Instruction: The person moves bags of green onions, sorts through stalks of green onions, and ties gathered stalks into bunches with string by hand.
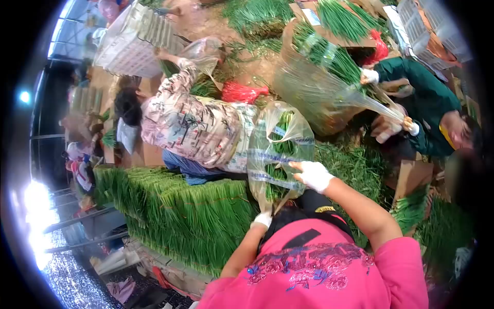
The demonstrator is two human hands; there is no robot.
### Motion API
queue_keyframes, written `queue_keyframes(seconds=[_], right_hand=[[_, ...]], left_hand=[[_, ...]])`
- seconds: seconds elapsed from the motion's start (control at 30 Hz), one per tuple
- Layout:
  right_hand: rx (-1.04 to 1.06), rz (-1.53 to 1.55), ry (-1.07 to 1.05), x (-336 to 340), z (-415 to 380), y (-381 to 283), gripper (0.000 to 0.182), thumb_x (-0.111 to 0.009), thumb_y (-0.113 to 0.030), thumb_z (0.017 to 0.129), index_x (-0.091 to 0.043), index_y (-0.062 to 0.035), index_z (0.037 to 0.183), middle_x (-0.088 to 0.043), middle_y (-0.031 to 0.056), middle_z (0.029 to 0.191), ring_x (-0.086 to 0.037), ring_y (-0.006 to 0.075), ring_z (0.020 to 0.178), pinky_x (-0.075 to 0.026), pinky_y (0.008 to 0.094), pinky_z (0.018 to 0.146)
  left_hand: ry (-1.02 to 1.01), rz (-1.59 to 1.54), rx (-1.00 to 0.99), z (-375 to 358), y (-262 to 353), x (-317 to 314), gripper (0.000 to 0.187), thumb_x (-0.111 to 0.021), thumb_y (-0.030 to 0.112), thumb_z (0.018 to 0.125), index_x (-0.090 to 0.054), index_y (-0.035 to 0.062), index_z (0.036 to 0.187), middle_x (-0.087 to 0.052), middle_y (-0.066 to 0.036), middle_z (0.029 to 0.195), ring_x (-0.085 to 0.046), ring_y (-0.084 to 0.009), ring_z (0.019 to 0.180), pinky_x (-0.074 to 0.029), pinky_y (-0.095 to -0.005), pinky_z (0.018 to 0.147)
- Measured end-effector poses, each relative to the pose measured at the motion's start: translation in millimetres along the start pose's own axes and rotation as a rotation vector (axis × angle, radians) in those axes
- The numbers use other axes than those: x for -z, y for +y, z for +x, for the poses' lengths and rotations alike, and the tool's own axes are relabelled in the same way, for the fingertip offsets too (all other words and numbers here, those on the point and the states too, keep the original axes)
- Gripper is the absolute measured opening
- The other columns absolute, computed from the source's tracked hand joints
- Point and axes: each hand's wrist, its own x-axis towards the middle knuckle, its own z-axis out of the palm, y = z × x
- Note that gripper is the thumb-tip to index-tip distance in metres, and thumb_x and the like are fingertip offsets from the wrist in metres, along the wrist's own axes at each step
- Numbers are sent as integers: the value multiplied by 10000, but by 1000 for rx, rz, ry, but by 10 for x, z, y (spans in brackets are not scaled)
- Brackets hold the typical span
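A clear plastic bag (259, 139) with blue printed bands stands in front of me, with bundled long green stalks (284, 135) inside it. My left hand (262, 220), in a white glove, is closed on the bag's lower edge near my lap; its fingertips are partly hidden. Against the bag's right side lies my right hand (315, 176), also gloved in white. Its bare fingertips stretch apart over the plastic. Just left of the bag, a long stack of green stalks (190, 211) stands packed in rows.
A person in a patterned shirt (190, 129) sits ahead, handling another bag. At right, a person in dark green (411, 87) pulls on a large plastic bag (314, 98) of stalks. Loose greens (350, 170) cover the ground; a white crate (131, 44) stands far left.
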Motion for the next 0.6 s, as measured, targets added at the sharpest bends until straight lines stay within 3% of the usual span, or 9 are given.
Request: queue_keyframes(seconds=[0.13,0.17,0.23,0.27,0.37,0.43,0.5,0.53,0.6], right_hand=[[-310,35,69,-292,-1258,1260,406,-495,-324,769,-590,-88,1085,-584,144,1082,-547,290,1011,-421,326,876],[-746,162,187,-437,-1674,1529,382,-481,-318,762,-608,-110,1057,-602,135,1042,-557,299,988,-433,328,852],[-898,205,394,-1041,-2704,2477,300,-504,-288,751,-628,-82,931,-619,155,932,-580,324,890,-451,386,759],[-887,-119,183,-1489,-3227,3156,249,-523,-271,735,-622,-48,784,-620,163,817,-583,340,753,-448,420,674],[-1211,530,442,-1947,-4148,2546,249,-560,-240,750,-600,-57,586,-556,100,551,-539,212,512,-422,358,470],[-1281,925,383,-2456,-4555,2522,252,-602,-281,747,-655,-41,801,-623,117,691,-590,230,603,-477,355,532],[-682,31,-623,-1870,-4239,1792,241,-547,-256,787,-622,-82,936,-637,124,927,-611,241,803,-475,328,706],[-864,117,-495,-1994,-4313,1883,252,-554,-242,773,-626,-80,952,-637,129,937,-619,253,805,-480,343,698],[-972,73,-378,-1829,-4271,1895,258,-563,-221,752,-635,-79,955,-639,132,940,-628,275,798,-487,366,682]], left_hand=[[52,87,-342,70,171,408,390,-500,302,815,-521,117,1159,-596,-158,1024,-532,-303,1030,-414,-361,885],[-52,176,-342,149,29,450,388,-519,289,807,-524,116,1154,-596,-150,1024,-536,-298,1025,-417,-358,881],[-280,290,-307,556,-421,376,382,-553,263,792,-526,111,1141,-588,-139,1039,-544,-289,1007,-423,-355,868],[-244,176,-162,330,-355,512,361,-558,264,789,-529,101,1110,-583,-136,1035,-546,-288,981,-425,-359,850],[-109,-99,0,436,-738,537,280,-633,219,730,-576,67,959,-628,-39,868,-569,-157,814,-441,-298,746],[-151,-256,12,493,-788,607,294,-648,215,724,-580,70,970,-632,-45,877,-564,-138,806,-440,-289,743],[-102,47,43,393,-640,708,316,-572,321,786,-542,100,1010,-585,-78,1025,-549,-260,937,-415,-326,841],[-145,205,-90,217,-527,850,338,-579,332,784,-543,97,1023,-568,-92,1071,-545,-242,973,-407,-292,857],[-99,45,201,-10,-437,1057,434,-580,307,778,-512,62,1129,-526,-102,1150,-480,-206,1112,-370,-268,915]])
